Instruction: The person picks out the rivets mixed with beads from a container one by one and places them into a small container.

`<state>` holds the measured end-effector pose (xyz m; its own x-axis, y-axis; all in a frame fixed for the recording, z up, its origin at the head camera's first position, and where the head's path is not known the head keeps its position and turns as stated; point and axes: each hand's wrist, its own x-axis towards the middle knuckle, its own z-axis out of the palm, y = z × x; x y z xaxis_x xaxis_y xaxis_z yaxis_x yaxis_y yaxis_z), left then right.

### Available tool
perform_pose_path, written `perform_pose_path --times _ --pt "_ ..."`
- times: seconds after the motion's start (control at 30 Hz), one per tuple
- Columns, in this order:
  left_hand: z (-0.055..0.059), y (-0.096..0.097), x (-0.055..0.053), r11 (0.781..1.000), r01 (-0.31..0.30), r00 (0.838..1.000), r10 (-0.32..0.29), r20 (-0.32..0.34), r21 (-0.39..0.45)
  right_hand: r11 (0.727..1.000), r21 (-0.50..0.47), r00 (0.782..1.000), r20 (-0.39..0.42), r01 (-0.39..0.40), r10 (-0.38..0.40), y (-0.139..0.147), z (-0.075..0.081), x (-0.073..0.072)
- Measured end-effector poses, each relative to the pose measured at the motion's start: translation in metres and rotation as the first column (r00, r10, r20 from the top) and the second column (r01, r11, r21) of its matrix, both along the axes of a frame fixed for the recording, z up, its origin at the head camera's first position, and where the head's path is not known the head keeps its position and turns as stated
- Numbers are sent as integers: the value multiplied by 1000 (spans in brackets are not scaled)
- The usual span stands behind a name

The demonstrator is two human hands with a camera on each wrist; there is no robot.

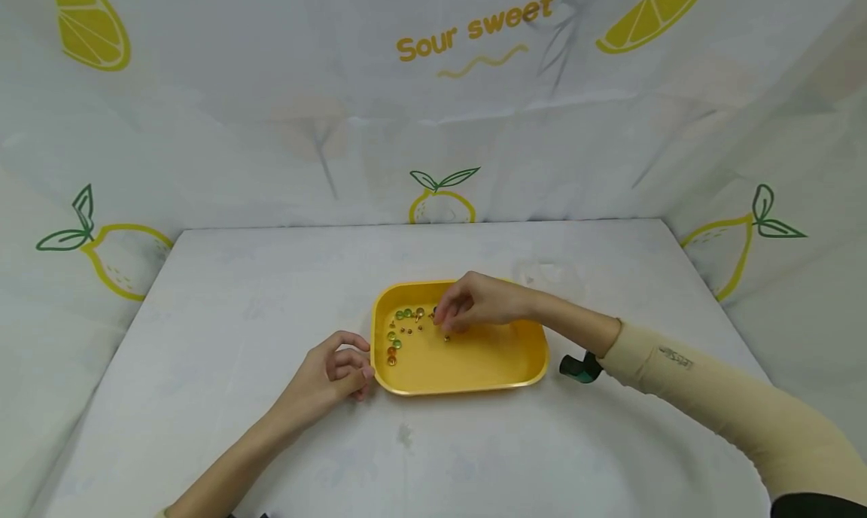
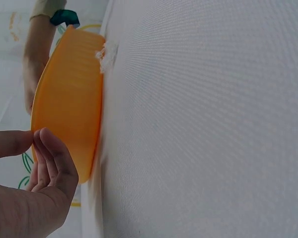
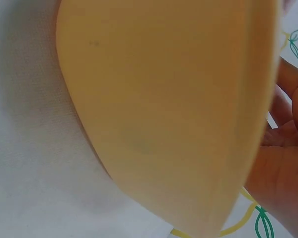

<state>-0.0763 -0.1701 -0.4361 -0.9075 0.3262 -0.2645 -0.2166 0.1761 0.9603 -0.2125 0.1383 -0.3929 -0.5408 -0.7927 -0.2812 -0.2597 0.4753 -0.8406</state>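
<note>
A yellow tray stands on the white-covered table. Small green, amber and gold beads lie loosely in its left half. My left hand is at the tray's left end, fingers loosely bent, fingertips right at the rim. In the left wrist view its thumb meets the rim while the other fingers lie along the outer wall. My right hand reaches over the far rim into the tray, fingers bunched downward by the beads. A gold bead lies just below its fingertips; I cannot tell whether they pinch one.
A clear plastic piece lies behind the tray at the right. A dark green strap hangs at the right wrist. White cloth printed with lemons rises behind the table and at both sides.
</note>
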Motion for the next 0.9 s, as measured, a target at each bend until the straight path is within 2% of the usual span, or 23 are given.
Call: perform_pose_path --times 0.17,0.6,0.9 --pt "0 0 0 1000 -2 1000 2 -1 -3 999 41 1000 6 -30 29 -4 -5 -1" --pt "0 -1 1 1000 1 1000 -1 -8 -7 991 110 996 -43 -72 77 -7 -12 1" --pt "1 0 2 1000 -3 1000 3 -4 -3 991 114 996 -47 -74 80 -8 -14 1"
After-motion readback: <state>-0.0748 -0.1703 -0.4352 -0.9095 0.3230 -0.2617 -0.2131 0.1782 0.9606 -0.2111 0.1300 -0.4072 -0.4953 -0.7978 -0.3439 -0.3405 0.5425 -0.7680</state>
